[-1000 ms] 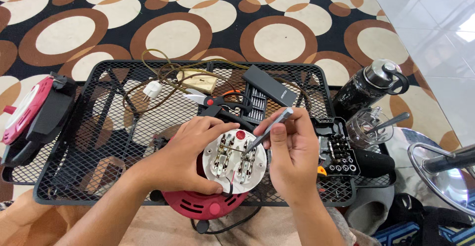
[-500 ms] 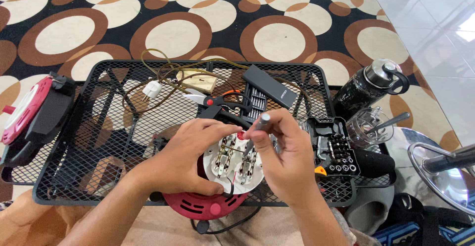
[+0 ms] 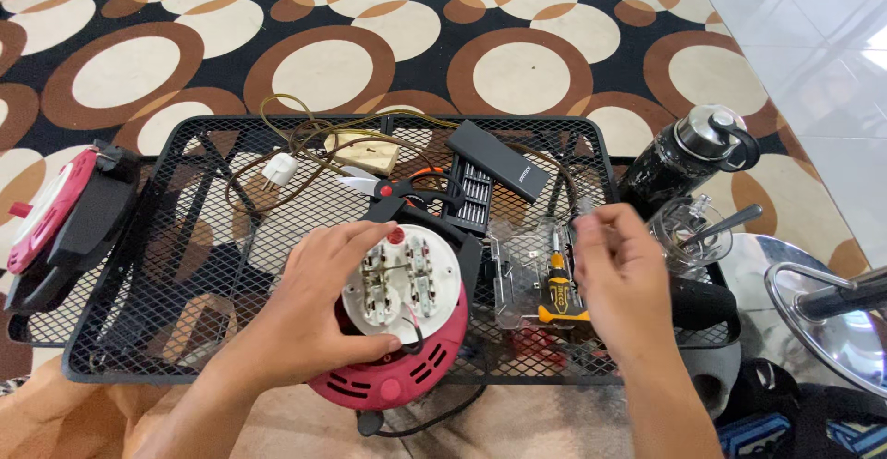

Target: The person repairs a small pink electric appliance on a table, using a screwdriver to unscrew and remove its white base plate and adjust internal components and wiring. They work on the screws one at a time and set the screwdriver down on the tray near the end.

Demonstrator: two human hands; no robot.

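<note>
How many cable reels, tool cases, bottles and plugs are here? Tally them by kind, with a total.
Cable reels: 2, the red cable reel under the left hand and the second reel on the rug
Tool cases: 2, the black bit case and the clear case
Bottle: 1
White plug: 1
Total: 6

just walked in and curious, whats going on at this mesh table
A person works over a black wire-mesh table. The left hand grips a round red cable reel with its white socket plate opened, brass contacts showing. The right hand hovers over a clear plastic tool case holding a yellow-handled screwdriver, and pinches something small that is too blurred to identify. A black bit set and tangled wires with a white plug lie behind the reel.
</note>
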